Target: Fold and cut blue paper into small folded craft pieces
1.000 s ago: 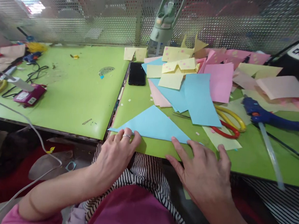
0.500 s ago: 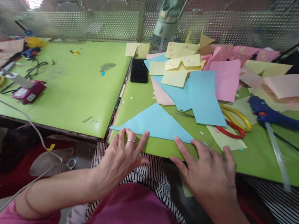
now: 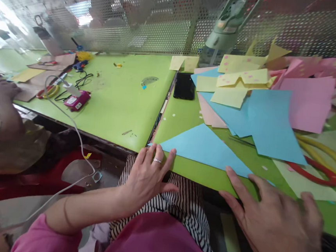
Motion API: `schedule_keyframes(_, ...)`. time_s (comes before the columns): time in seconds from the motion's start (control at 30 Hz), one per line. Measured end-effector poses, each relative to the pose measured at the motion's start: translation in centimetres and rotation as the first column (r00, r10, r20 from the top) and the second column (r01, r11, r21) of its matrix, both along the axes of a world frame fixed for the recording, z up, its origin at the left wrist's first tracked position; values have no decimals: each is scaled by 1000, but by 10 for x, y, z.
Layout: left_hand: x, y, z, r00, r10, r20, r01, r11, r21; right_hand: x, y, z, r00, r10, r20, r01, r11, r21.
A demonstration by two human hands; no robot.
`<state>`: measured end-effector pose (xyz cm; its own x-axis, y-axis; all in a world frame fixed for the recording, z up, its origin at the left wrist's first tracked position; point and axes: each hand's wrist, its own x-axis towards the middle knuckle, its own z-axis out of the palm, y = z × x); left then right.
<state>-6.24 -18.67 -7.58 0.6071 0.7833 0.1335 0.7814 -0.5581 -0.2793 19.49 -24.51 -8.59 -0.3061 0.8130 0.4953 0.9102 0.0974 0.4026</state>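
And here both hands are working over the near side of the green worktop (image 3: 182, 166), where a blue paper triangle (image 3: 205, 149) is lying flat, its peak pointing to the far side and its long edge running along the near side. The left hand (image 3: 148, 175) is spreading its fingers, fingertips touching the long edge towards the left corner, a ring showing on one finger, the thumb sticking out to the right. Over on the right, the right hand (image 3: 277, 218) is fanning wide too, its index and middle fingertips touching the paper near the right corner; neither hand is pinching anything.

Just beyond the triangle, a black phone (image 3: 184, 86) is lying beside the worktop's seam, and a green-lidded bottle (image 3: 224, 37) is standing behind it, close to the perforated screen (image 3: 165, 27). To the right, paper is heaping up: a blue sheet (image 3: 274, 119) is overlapping a pink sheet (image 3: 308, 103) and partly covering the scissors (image 3: 334, 179), whose red and yellow handles are poking out. Across on the left, a magenta box (image 3: 77, 100) is sitting with a white cable (image 3: 80, 136) trailing nearby, and at the far left another person's hand (image 3: 5, 90) is showing, too blurred for its grip to be told.
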Motion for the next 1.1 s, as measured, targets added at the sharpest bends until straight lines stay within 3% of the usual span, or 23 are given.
schedule_keyframes(0.17,-11,6,5,996,66,52,-66,998,1,-6,-2,2,999,-42,-2,42,999,-30)
schedule_keyframes(0.27,-4,4,15,993,67,99,-71,997,32,-8,-3,3,999,-44,5,44,998,-35)
schedule_keyframes(0.33,11,0,18,988,-16,153,3,996,85,-8,-4,4,999,-37,-2,37,999,-36)
schedule_keyframes(0.47,56,-4,8,931,-318,180,307,948,85,-9,-5,6,999,-44,10,44,998,-44)
schedule_keyframes(0.6,80,0,-11,929,-314,194,322,947,-12,-7,-5,6,999,-42,11,42,997,-63)
schedule_keyframes(0.7,68,5,-16,941,-276,194,287,957,-30,-5,-4,4,999,-42,2,42,998,-53)
schedule_keyframes(0.97,-1,12,-16,966,-176,188,182,983,-17,-6,-6,2,998,-61,13,61,996,-64)
schedule_keyframes(1.1,-13,13,-14,967,-162,196,165,986,1,-5,-7,9,998,-56,-20,54,996,-73)
